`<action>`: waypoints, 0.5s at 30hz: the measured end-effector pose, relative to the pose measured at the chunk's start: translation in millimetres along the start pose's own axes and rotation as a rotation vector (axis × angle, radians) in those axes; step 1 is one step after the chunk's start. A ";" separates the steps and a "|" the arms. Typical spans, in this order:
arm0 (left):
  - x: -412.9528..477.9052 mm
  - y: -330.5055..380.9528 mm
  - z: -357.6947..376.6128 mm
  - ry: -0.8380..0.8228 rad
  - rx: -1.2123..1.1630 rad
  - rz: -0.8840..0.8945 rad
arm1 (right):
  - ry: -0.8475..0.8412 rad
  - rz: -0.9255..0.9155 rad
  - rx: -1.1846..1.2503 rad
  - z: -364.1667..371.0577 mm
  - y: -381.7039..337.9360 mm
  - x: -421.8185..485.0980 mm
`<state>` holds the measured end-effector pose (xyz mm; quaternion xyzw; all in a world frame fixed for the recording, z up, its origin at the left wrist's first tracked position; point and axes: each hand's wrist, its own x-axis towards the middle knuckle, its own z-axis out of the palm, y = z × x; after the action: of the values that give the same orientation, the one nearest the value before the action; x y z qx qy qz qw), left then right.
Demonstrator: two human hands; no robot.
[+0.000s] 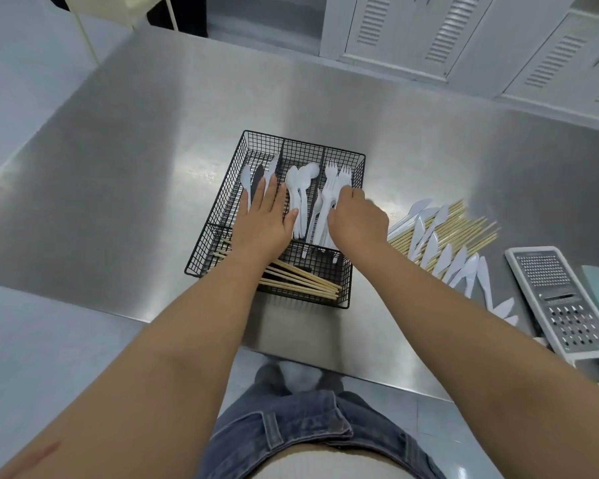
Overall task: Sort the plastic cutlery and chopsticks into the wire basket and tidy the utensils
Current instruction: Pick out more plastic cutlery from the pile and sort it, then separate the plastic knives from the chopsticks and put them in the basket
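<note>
Right hand (pixel 357 221) hiding fork handles (pixel 325 216), grater (pixel 564 305) cut by edge

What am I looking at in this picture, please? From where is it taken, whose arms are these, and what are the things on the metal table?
A camera worn on a person's head looks down at their bare arms. On the steel table stands a black wire basket with knives, spoons, forks and chopsticks in separate compartments. The left hand lies flat on the knife section. The right hand is closed on white forks. More knives and chopsticks and a grater lie right.
</note>
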<state>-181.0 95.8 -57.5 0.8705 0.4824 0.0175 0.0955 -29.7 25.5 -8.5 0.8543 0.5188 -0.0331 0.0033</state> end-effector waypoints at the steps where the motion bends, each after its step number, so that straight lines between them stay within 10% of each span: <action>1: 0.5 0.0 0.6 0.000 -0.002 -0.003 | 0.058 -0.084 -0.059 4.7 4.1 -1.1; 15: -0.4 -1.2 -2.8 -0.005 -0.007 -0.014 | -0.041 -0.119 -0.036 16.7 29.2 -20.1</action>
<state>-182.6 96.5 -54.9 0.8668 0.4882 0.0164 0.0999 -13.9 -6.4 -24.9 0.8209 0.5689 -0.0416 0.0274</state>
